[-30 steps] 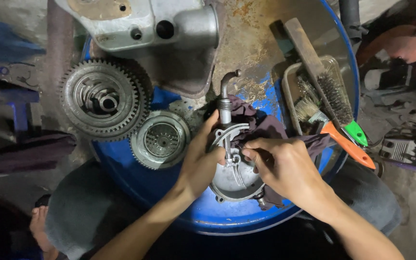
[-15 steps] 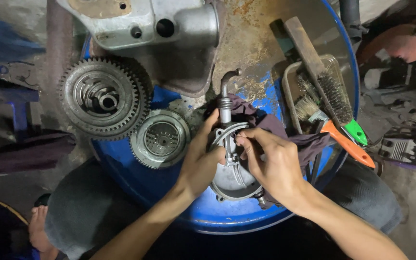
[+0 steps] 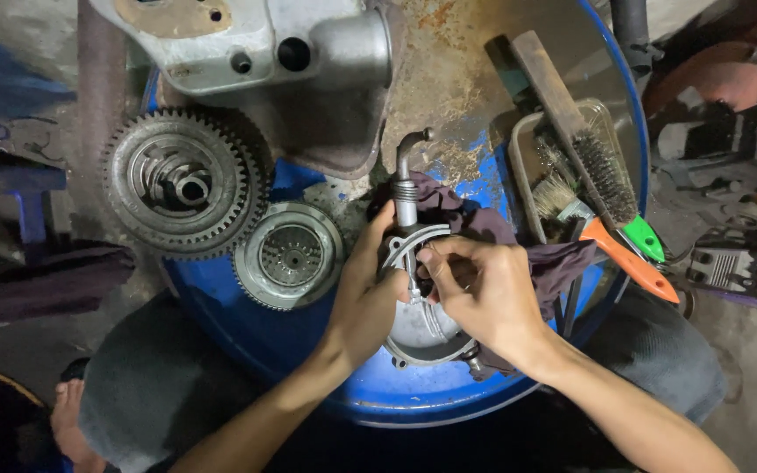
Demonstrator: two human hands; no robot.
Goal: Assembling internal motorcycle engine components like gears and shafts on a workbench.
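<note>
Seen from above, a blue drum top (image 3: 221,324) w/ rust patches serves as the table. At 9 o'clock lies a large toothed gear (image 3: 181,181); just beside it, toward 8 o'clock, a smaller clutch hub (image 3: 289,256), the two touching or nearly so. At 12 o'clock sits a grey engine casing (image 3: 247,39).

Centre: a round metal cover (image 3: 422,328) w/ a bent pipe (image 3: 406,175) standing up at its 12 o'clock edge, resting on a dark rag (image 3: 562,263). Left hand (image 3: 368,293) wraps the cover's rim at approx. 9 o'clock, thumb up near the pipe base, grip closed on the cover. Right hand (image 3: 484,293) is over the cover's middle, thumb and forefinger pinched tight at a small part inside the rim; what it pinches is too small to tell.

At 2–3 o'clock a wire tray (image 3: 527,131) holds a wire brush (image 3: 602,171), a paintbrush (image 3: 558,193) and tools w/ an orange handle (image 3: 628,263) and a green handle (image 3: 644,238), both hanging past the drum's edge. Person's knees in grey show below the drum.
</note>
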